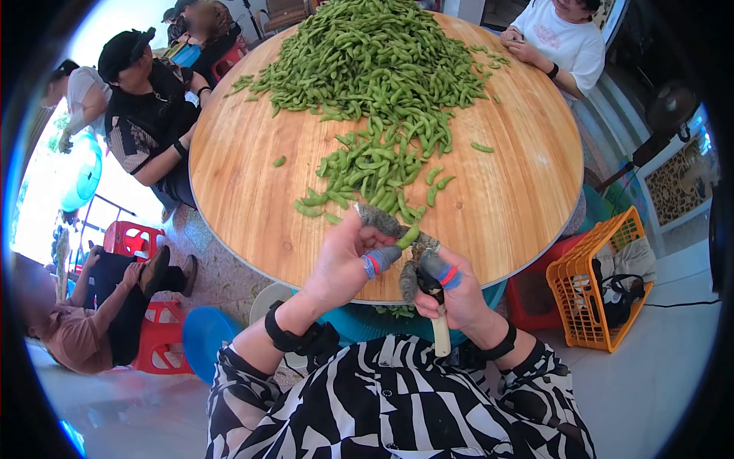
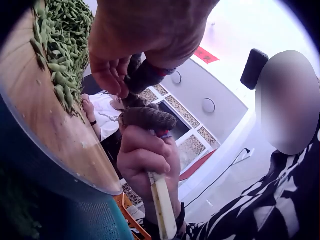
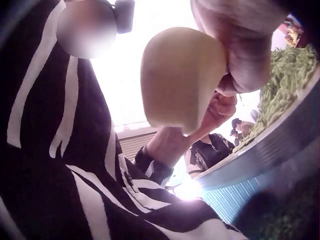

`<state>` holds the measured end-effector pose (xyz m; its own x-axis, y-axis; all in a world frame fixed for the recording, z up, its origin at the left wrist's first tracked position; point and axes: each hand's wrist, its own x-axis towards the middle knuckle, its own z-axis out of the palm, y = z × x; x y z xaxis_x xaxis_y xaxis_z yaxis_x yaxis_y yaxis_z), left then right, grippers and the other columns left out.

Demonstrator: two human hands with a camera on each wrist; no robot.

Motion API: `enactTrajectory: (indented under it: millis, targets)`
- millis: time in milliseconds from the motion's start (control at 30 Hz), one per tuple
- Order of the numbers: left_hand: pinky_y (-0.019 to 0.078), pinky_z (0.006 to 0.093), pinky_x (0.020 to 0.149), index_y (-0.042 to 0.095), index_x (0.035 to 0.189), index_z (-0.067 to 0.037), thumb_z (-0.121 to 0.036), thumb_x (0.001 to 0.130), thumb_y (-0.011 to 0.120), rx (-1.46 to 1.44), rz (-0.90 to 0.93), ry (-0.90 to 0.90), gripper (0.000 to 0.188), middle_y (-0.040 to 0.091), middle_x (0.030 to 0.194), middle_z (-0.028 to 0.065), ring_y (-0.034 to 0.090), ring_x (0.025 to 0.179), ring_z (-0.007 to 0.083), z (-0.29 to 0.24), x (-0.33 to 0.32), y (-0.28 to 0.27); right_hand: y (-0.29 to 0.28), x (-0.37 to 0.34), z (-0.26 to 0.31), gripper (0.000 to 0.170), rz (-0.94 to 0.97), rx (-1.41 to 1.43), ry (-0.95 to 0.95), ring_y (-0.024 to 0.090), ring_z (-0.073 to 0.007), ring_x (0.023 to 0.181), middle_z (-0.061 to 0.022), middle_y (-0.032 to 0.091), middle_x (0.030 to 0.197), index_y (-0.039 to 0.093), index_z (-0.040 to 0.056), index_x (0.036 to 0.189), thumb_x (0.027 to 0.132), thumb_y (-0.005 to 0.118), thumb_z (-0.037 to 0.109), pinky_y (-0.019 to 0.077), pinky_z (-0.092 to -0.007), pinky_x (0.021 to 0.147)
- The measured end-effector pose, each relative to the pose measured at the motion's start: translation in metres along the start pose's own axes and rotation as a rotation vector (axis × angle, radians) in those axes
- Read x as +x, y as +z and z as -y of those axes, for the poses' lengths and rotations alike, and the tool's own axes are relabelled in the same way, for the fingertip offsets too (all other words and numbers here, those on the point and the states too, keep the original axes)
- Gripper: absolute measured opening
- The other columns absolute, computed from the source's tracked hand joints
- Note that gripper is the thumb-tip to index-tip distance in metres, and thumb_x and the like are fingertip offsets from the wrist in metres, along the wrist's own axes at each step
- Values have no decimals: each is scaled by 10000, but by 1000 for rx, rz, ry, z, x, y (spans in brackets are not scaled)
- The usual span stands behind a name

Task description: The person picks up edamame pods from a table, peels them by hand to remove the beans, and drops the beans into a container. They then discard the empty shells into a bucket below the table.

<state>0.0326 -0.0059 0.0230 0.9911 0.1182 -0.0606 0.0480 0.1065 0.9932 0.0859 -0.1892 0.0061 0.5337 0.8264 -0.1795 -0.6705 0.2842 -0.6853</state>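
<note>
In the head view my left hand (image 1: 348, 252), with grey covers on thumb and finger, pinches a green pod (image 1: 409, 236) by one end. My right hand (image 1: 451, 287), also with covered fingertips, is curled round a tool with a pale handle (image 1: 441, 335); its working end is hidden between the fingers. The pod's other end meets the right fingertips. In the left wrist view the pale handle (image 2: 162, 207) points down out of the right hand (image 2: 147, 155). Loose pods (image 1: 375, 172) lie on the round wooden table (image 1: 520, 191) beyond both hands.
A large heap of pods (image 1: 375, 61) covers the table's far part. A teal basket (image 1: 355, 325) stands under the near edge. An orange crate (image 1: 585, 283) is at the right, a blue basin (image 1: 208, 336) at the left. Several people sit around.
</note>
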Motion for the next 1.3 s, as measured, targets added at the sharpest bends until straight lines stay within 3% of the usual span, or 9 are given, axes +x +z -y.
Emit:
enactTrajectory:
  millis: [133,300,600,667,833,1100,1200,1267,1300]
  targets:
    - [461,219,669,482,1135,-34,0,819,647,10,0,-19,358,619,932,49,574,829,98,0,-1,1,-2,0,-1,340,4,-5,-21,393,-89,429,-73,493,645,447,49,1216,996,368,296,322,-215,365]
    - [467,229,692,493,1123,-30,-9,820,647,-46,-25,14,341,624,927,50,579,829,102,4,-2,2,-1,0,-2,310,-6,46,20,408,-76,428,-37,464,580,449,68,1266,982,383,172,327,-198,383]
    - [485,256,723,492,1103,-21,-5,807,664,406,-26,308,342,632,938,52,598,824,122,12,-8,3,-8,3,2,286,7,-150,-29,425,-71,427,-62,512,615,501,41,1208,979,405,183,336,-194,374]
    - [499,272,670,488,1090,-29,32,787,670,-168,-13,44,358,629,911,70,611,764,157,8,-8,3,-5,1,4,301,17,-95,-16,402,-67,411,-71,512,628,497,26,1198,976,418,214,326,-196,358]
    - [507,289,587,483,1053,-28,69,774,650,-459,123,22,339,617,883,103,621,701,210,17,-3,-5,-1,-1,9,348,114,63,24,356,-58,373,-96,522,644,494,-3,1173,960,463,271,310,-203,327]
    - [507,292,554,508,986,-19,58,777,639,-718,226,-63,259,620,837,138,626,691,224,15,-5,-4,-25,4,-10,409,374,292,109,384,-82,391,-152,591,783,495,6,1141,983,347,352,333,-206,337]
    - [507,294,565,519,976,-10,35,797,642,-624,141,-50,222,613,835,109,629,698,216,16,-8,-2,-26,6,-11,363,143,403,162,412,-94,404,-134,583,764,513,27,1107,977,379,338,343,-218,342]
    - [503,328,549,552,1014,-7,4,751,697,162,1,351,301,638,890,131,624,687,223,21,-10,-5,-16,4,-6,340,118,368,166,426,-99,415,-126,581,759,519,32,1093,973,398,326,348,-220,347]
    - [503,328,549,552,1014,-7,4,751,697,164,-3,352,301,638,890,131,624,687,223,17,-11,-5,-13,2,-4,317,87,334,168,439,-103,425,-119,580,753,524,38,1079,969,418,315,353,-223,352]
